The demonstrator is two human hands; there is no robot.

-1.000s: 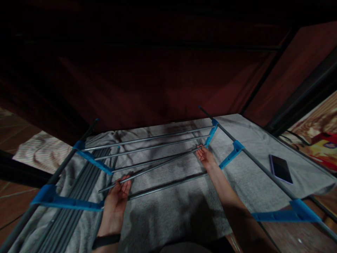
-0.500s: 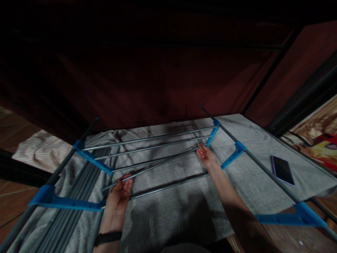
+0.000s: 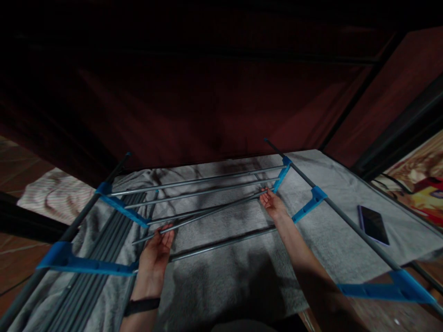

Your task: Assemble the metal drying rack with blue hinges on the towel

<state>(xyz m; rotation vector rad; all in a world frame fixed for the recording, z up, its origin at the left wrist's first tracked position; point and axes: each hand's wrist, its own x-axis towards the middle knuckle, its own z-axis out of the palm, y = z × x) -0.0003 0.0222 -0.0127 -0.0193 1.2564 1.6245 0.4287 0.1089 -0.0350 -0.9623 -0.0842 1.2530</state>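
Loose grey rod slanted over grey blanket, between left side pole and right side pole; left hand holds it near one end, right hand pinches it near the other, beside blue bracket; rod bundle lies left, phone right, both on blanket

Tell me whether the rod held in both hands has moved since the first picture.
Yes: the held rod has shifted slightly at its left end, toward the far-left blue bracket.
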